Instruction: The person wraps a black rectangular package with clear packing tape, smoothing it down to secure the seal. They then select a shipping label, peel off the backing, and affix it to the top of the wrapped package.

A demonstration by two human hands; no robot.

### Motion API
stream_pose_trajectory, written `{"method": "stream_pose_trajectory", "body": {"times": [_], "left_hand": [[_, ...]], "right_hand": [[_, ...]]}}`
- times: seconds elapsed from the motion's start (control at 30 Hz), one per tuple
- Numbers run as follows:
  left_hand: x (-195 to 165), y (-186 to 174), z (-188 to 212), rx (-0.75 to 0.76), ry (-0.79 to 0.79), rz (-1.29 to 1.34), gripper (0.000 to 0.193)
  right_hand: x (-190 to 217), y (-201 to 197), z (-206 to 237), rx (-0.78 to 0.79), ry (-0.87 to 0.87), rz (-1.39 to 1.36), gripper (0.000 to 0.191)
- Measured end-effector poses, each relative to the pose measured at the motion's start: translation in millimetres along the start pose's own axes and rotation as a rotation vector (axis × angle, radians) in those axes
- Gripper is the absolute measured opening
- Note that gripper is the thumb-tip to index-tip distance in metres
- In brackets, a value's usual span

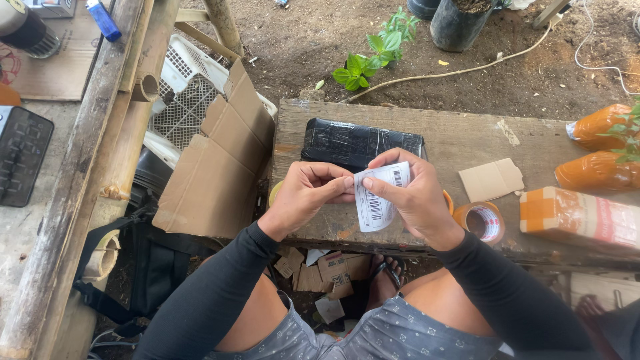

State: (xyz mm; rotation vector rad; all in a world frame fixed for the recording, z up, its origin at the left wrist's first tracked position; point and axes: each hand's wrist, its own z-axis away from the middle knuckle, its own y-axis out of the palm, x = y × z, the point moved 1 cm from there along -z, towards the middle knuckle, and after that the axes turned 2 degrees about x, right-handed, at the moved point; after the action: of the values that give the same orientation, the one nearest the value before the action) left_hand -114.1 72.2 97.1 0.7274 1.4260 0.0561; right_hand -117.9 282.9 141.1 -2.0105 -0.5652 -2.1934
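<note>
- Plank [427,127]: one rough, weathered wooden board before my knees.
- Cardboard [217,157]: one large flattened brown box leaning at the plank's left end; one small flat scrap [491,179] on the plank.
- Parcels: one black plastic-wrapped slab [353,141] just beyond my hands; three orange taped bundles [580,217] at right.
- Tape roll [481,221]: one round, brown ring beside my right wrist.
- Label [377,200]: one white, curling paper slip with barcodes, above the plank's near edge, pinched by both hands: left hand [308,193] at its upper left edge, right hand [412,193] across its top.
</note>
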Motion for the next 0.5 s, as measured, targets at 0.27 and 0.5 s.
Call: {"method": "stream_pose_trajectory", "body": {"times": [0.27,0.5], "left_hand": [[4.6,-2.7,-0.6,0.01,0.019,-0.042,0.018],[3.1,-3.1,0.5,-0.003,0.05,-0.05,0.017]], "right_hand": [[-1.3,-0.4,-0.7,0.012,-0.003,0.005,0.025],[-1.8,-1.0,0.0,0.006,-0.001,-0.009,0.025]]}}
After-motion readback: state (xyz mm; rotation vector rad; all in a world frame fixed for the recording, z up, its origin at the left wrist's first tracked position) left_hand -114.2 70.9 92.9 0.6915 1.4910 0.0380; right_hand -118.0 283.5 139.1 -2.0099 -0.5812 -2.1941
